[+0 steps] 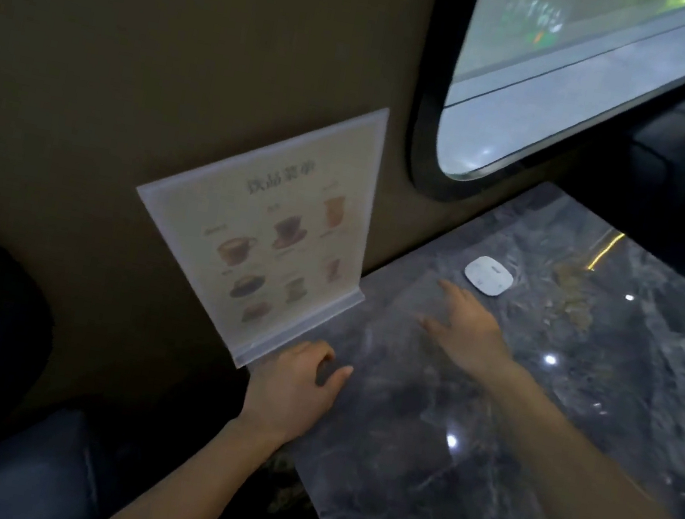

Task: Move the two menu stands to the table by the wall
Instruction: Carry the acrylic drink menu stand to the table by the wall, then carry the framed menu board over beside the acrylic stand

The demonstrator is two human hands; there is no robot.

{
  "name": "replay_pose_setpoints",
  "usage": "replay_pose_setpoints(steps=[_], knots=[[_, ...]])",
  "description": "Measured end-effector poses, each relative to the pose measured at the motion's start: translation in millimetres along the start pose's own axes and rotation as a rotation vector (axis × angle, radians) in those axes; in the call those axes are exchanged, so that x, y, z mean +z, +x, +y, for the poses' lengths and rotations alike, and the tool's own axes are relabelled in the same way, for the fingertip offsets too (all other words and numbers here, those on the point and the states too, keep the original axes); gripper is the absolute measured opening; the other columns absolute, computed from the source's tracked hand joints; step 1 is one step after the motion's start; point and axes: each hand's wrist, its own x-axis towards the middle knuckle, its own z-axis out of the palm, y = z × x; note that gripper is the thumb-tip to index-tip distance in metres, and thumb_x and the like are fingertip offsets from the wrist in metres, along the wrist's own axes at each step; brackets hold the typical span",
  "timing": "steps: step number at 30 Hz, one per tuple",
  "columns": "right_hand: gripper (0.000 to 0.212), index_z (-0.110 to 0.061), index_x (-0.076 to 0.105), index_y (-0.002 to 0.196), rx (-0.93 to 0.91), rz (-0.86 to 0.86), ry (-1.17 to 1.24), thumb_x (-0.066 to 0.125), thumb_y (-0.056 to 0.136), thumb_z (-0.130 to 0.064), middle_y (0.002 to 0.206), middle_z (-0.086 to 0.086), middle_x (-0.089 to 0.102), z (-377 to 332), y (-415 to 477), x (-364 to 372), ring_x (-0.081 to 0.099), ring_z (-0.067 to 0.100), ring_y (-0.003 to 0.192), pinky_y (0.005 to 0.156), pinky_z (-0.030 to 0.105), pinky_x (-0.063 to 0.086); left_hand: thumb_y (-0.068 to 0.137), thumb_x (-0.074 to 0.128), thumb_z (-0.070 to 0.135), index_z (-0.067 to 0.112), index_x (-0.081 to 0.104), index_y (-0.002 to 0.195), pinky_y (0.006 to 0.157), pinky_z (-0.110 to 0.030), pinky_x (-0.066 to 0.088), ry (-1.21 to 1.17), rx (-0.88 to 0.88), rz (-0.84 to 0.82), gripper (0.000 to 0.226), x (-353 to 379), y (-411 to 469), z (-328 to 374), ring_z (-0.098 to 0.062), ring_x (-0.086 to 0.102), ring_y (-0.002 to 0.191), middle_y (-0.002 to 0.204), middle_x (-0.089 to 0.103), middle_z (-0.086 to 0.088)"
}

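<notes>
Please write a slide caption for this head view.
Menu stand upright against wall; both hands, left hand and right hand, open on marble table.

Left hand (293, 382): lower centre of frame, fingers loosely curled, thumb out, holding nothing.
Right hand (468, 325): centre right, palm down, fingers spread flat (slightly blurred).
Forearms: both bare, entering from the bottom edge.

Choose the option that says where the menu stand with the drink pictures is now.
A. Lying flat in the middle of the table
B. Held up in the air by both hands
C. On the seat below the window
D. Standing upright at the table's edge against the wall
D: the menu stand stands upright on its base at the edge of the marble table, against the wall.
</notes>
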Motion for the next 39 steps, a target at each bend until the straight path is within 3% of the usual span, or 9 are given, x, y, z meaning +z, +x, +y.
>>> replay_pose_setpoints(steps=[6, 11, 18, 25, 29, 32, 36, 39], knots=[[0.067, -0.02, 0.026, 0.139, 0.079, 0.192, -0.065, 0.057, 0.083, -0.042, 0.14, 0.014, 0.042, 41, -52, -70, 0.043, 0.032, 0.124, 0.1, 0.044, 0.035, 0.083, 0.052, 0.051, 0.023, 0.057, 0.113, 0.086, -0.038, 0.049, -0.063, 0.262, -0.082, 0.041, 15, 34, 93, -0.02, 0.056, 0.107, 0.117, 0.062, -0.001], [0.067, -0.016, 0.03, 0.139, 0.208, 0.391, -0.119, 0.059, 0.083, -0.037, 0.138, 0.015, 0.044, 80, -119, -133, 0.042, 0.032, 0.124, 0.103, 0.045, 0.033, 0.084, 0.052, 0.05, 0.019, 0.059, 0.112, 0.077, -0.031, 0.044, -0.15, 0.483, -0.111, 0.042, 30, 40, 185, -0.02, 0.058, 0.105, 0.115, 0.065, -0.003], [0.065, -0.014, 0.03, 0.139, 0.461, 0.583, -0.202, 0.055, 0.085, -0.04, 0.139, 0.014, 0.043, 137, -234, -193, 0.041, 0.031, 0.125, 0.101, 0.043, 0.032, 0.083, 0.058, 0.042, 0.013, 0.062, 0.105, 0.082, -0.036, 0.047, -0.323, 0.727, -0.201, 0.036, 64, 12, 300, -0.025, 0.06, 0.1, 0.106, 0.067, -0.011], [0.06, -0.014, 0.034, 0.135, 0.673, 0.639, -0.173, 0.055, 0.086, -0.041, 0.137, 0.013, 0.045, 192, -332, -211, 0.043, 0.03, 0.123, 0.1, 0.044, 0.036, 0.081, 0.052, 0.05, 0.018, 0.061, 0.103, 0.08, -0.042, 0.05, -0.31, 0.802, -0.265, 0.04, 107, -11, 372, -0.026, 0.061, 0.093, 0.102, 0.067, -0.008], [0.062, -0.012, 0.033, 0.136, 0.769, 0.645, -0.13, 0.055, 0.085, -0.042, 0.14, 0.012, 0.042, 224, -365, -212, 0.04, 0.029, 0.126, 0.101, 0.042, 0.033, 0.083, 0.052, 0.049, 0.016, 0.058, 0.11, 0.08, -0.042, 0.051, -0.256, 0.816, -0.281, 0.043, 129, -12, 396, -0.027, 0.061, 0.096, 0.107, 0.067, -0.009], [0.053, -0.011, 0.04, 0.13, 0.79, 0.696, -0.067, 0.057, 0.085, -0.034, 0.133, 0.015, 0.049, 247, -374, -211, 0.045, 0.031, 0.12, 0.097, 0.045, 0.039, 0.083, 0.053, 0.048, 0.016, 0.052, 0.115, 0.077, -0.039, 0.049, -0.234, 0.772, -0.272, 0.045, 142, -5, 405, -0.027, 0.061, 0.097, 0.109, 0.066, -0.009], [0.049, -0.008, 0.038, 0.124, 0.87, 0.903, 0.185, 0.056, 0.086, -0.033, 0.126, 0.016, 0.053, 274, -376, -204, 0.053, 0.031, 0.111, 0.084, 0.041, 0.044, 0.085, 0.052, 0.047, 0.014, 0.048, 0.115, 0.075, -0.041, 0.05, -0.221, 0.737, -0.259, 0.045, 156, 1, 412, -0.029, 0.061, 0.093, 0.104, 0.066, -0.01], [0.047, -0.011, 0.038, 0.125, 0.852, 0.951, 0.356, 0.056, 0.086, -0.033, 0.116, 0.005, 0.056, 289, -368, -202, 0.055, 0.023, 0.101, 0.078, 0.034, 0.044, 0.085, 0.05, 0.049, 0.014, 0.05, 0.114, 0.078, -0.045, 0.052, -0.252, 0.688, -0.336, 0.046, 167, 6, 413, -0.026, 0.061, 0.09, 0.102, 0.066, -0.009]])
